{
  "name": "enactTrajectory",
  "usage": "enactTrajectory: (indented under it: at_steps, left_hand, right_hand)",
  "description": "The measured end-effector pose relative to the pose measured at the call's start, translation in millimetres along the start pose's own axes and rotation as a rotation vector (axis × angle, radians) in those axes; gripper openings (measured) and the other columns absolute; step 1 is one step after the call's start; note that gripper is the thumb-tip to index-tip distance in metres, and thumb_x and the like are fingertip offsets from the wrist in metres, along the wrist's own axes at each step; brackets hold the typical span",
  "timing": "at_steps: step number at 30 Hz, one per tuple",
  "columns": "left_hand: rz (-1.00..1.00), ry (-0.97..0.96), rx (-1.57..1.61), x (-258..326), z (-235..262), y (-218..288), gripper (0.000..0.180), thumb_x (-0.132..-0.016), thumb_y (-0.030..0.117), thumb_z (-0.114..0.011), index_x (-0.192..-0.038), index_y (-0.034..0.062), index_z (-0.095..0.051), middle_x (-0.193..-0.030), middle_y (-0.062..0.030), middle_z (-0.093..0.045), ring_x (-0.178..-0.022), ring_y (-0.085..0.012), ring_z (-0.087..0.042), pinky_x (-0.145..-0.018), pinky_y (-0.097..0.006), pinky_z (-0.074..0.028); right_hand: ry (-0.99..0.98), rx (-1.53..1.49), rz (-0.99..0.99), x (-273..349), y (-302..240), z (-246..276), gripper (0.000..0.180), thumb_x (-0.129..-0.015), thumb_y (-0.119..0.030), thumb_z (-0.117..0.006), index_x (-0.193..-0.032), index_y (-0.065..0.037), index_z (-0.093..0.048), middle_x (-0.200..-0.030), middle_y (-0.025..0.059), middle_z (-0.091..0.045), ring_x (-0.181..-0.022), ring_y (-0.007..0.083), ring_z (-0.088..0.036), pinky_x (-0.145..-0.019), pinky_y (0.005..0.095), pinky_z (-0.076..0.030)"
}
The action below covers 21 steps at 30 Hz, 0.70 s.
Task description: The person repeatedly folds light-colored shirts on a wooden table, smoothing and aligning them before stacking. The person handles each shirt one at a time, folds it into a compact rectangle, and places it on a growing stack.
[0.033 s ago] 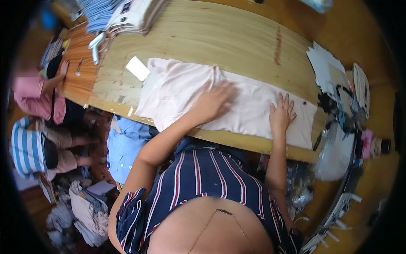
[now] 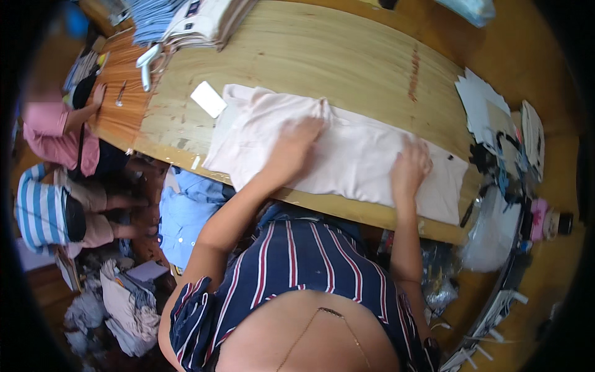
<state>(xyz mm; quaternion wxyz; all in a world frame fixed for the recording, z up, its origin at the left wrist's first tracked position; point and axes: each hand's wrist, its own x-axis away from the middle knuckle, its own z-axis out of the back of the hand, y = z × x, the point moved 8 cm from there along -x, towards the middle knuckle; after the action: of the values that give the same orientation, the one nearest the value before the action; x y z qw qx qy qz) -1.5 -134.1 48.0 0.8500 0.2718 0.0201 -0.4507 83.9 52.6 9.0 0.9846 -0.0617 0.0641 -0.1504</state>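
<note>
1. Lying across the near half of the wooden worktop (image 2: 347, 62), a pale pink garment (image 2: 347, 155) stretches from near the left end to the right end, its lower hem close to the near edge.
2. Pressed flat on the garment's upper middle, the left hand (image 2: 296, 144) has its fingers spread and extended; it grips nothing (the hand is slightly blurred, so single fingers are hard to tell apart).
3. Resting toward the garment's right part, the right hand (image 2: 409, 166) lies palm down with fingers loosely together, also gripping nothing that shows.
4. A small white rectangular card (image 2: 208, 99) lies just beside the garment's upper left corner, tilted, touching no hand.
5. At the far left corner of the worktop sits a stack of folded clothes (image 2: 198, 22), blue ones beside cream ones.
6. Off the right end, white paper sheets (image 2: 480, 99) and a clear plastic bag (image 2: 493, 232) crowd the edge.
7. Beyond the left end, another person's hand (image 2: 98, 94) rests on a darker board, well apart from the garment.
</note>
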Motion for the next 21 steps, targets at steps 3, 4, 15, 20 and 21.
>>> enactTrajectory:
  at_steps: [3,4,15,20,21]
  left_hand:
    - [0.393,0.226,-0.285,79.8,79.6,-90.4,0.048,-0.069,0.008,-0.057,-0.113,0.0033,-0.041,-0.114,-0.0155,-0.045,-0.102,-0.0349,-0.043,-0.086,-0.043,-0.034]
    - [0.452,0.17,-0.382,106.1,80.9,-110.8,0.043,-0.069,0.011,-0.058,-0.109,0.0036,-0.043,-0.117,-0.0135,-0.044,-0.107,-0.0343,-0.041,-0.088,-0.044,-0.031]
    - [0.334,0.09,-0.233,114.1,68.4,-149.1,0.021,-0.072,0.015,-0.058,-0.087,0.0072,-0.046,-0.115,-0.002,-0.048,-0.115,-0.0231,-0.038,-0.096,-0.045,-0.025]
    - [0.381,0.091,-0.151,111.4,71.8,-151.7,0.04,-0.067,0.012,-0.062,-0.103,0.009,-0.045,-0.113,-0.004,-0.049,-0.115,-0.0232,-0.037,-0.096,-0.046,-0.024]
    - [0.417,0.07,-0.148,115.8,71.7,-152.9,0.044,-0.066,0.012,-0.063,-0.106,0.0093,-0.044,-0.112,-0.0046,-0.049,-0.115,-0.0234,-0.037,-0.097,-0.046,-0.023]
  right_hand:
    - [-0.007,-0.099,0.563,17.3,-133.6,5.3,0.041,-0.078,-0.019,-0.044,-0.119,-0.024,-0.043,-0.134,0.0056,-0.027,-0.123,0.0226,-0.025,-0.094,0.0539,-0.019]
    - [0.008,-0.258,0.824,25.7,-186.9,31.8,0.035,-0.076,-0.018,-0.047,-0.111,-0.018,-0.05,-0.132,0.0076,-0.029,-0.121,0.023,-0.027,-0.094,0.0525,-0.02]
    - [0.147,-1.345,-0.163,-217.0,-40.3,-46.3,0.028,-0.075,-0.016,-0.06,-0.095,0.001,-0.052,-0.088,0.0111,-0.058,-0.078,0.0181,-0.056,-0.069,0.0306,-0.046]
    - [0.116,-0.512,-0.356,-288.2,40.9,-98.5,0.061,-0.065,-0.044,-0.064,-0.11,-0.005,-0.05,-0.104,0.0127,-0.055,-0.096,0.0281,-0.051,-0.085,0.0347,-0.038]
    - [0.163,-0.412,-0.429,-284.7,23.7,-86.7,0.061,-0.066,-0.046,-0.063,-0.111,-0.006,-0.05,-0.105,0.0116,-0.055,-0.098,0.0279,-0.05,-0.087,0.0358,-0.036]
